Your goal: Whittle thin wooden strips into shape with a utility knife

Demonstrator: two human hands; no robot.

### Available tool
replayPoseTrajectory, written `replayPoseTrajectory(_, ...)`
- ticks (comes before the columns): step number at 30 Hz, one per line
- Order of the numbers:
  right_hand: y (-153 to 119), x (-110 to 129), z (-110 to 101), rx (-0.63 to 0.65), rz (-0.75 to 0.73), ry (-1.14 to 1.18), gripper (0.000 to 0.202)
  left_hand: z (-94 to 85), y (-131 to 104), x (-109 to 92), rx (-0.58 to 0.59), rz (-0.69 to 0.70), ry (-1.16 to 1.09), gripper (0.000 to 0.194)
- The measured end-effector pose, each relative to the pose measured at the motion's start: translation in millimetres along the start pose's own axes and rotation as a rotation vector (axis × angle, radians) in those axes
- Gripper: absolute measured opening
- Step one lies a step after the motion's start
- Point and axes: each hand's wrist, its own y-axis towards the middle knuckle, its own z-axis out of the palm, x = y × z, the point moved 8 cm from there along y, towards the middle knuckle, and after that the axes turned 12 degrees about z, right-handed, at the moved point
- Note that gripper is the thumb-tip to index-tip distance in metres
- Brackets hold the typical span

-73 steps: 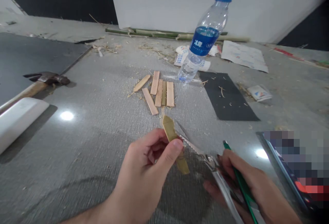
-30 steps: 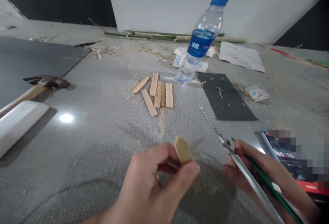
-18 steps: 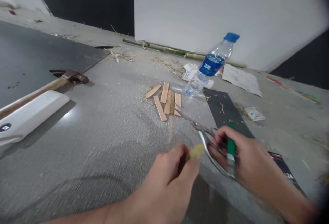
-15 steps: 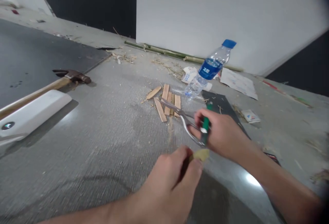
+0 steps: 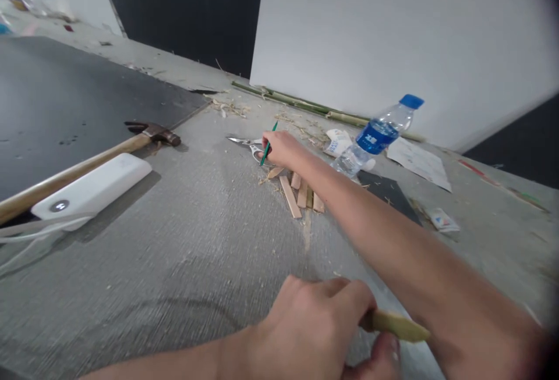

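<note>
Flat yellow-green bamboo strip with a pointed end (image 5: 399, 326) is held low and close to the wearer, above the rough grey floor (image 5: 187, 217), by the left hand (image 5: 321, 322), whose thumb and curled fingers are closed on it. On that floor, a broad dark grey panel (image 5: 52, 77) is laid at the far left. Next in size, a claw hammer with a wooden handle and dark metal head (image 5: 96, 164) is seen lying just beside a long white plastic block with a round badge (image 5: 100, 185). Opposite, a clear plastic bottle with a blue cap and label (image 5: 378, 135) is placed just beyond the right forearm (image 5: 384, 237). Short flat pale-wood slats (image 5: 290, 197) are grouped mid-floor, partly hidden by that arm. Past them the right hand (image 5: 282, 146) is stretched out, its fingers bent round a slim, tilted green stick-like tool (image 5: 264, 155), at the handles of silver metal scissors (image 5: 241, 141); whether these are gripped or rested on the floor cannot be told. If the arm is drawn back low, the bottle could be tipped or the slats scattered by it, and skin scraped by the strip's point, which is seen very near. The point is directed toward the person's right and slightly back, the long axis set nearly crosswise and roughly level
</note>
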Motion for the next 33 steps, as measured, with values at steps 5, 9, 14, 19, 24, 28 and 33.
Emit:
replayPoseTrajectory(5,17.0,7.2,9.8,0.017,-0.016,-0.008,0.035,-5.0,2.9,1.8,-0.017,-0.045,-0.03,0.018)
replayPoseTrajectory(9,13.7,8.9,5.4,0.003,-0.014,0.027,0.035,-6.1,4.4,3.4,-0.003,-0.083,-0.056,0.018)
replayPoseTrajectory(14,-20.8,-9.7,-22.4,-0.065,-0.011,0.092,0.035,-6.4,3.2,6.2,-0.005,-0.128,-0.048,0.016)
replayPoseTrajectory(19,-48.6,-27.8,-27.8,-0.079,0.026,0.127,0.035,3.1,0.8,3.3,0.037,-0.136,-0.091,0.017)
replayPoseTrajectory(24,-28.9,-9.5,-8.4,-0.025,0.039,0.157,0.034,9.2,-1.7,3.0,0.062,-0.111,-0.068,0.016)
replayPoseTrajectory(28,-20.6,3.0,-8.7,-0.02,0.05,0.191,0.033,-1.3,-0.3,4.5,-0.009,-0.111,-0.063,0.011)
replayPoseTrajectory(33,-43.6,5.9,-26.3,-0.111,0.054,0.289,0.029,-8.6,1.2,4.2,-0.04,-0.144,-0.134,0.016)
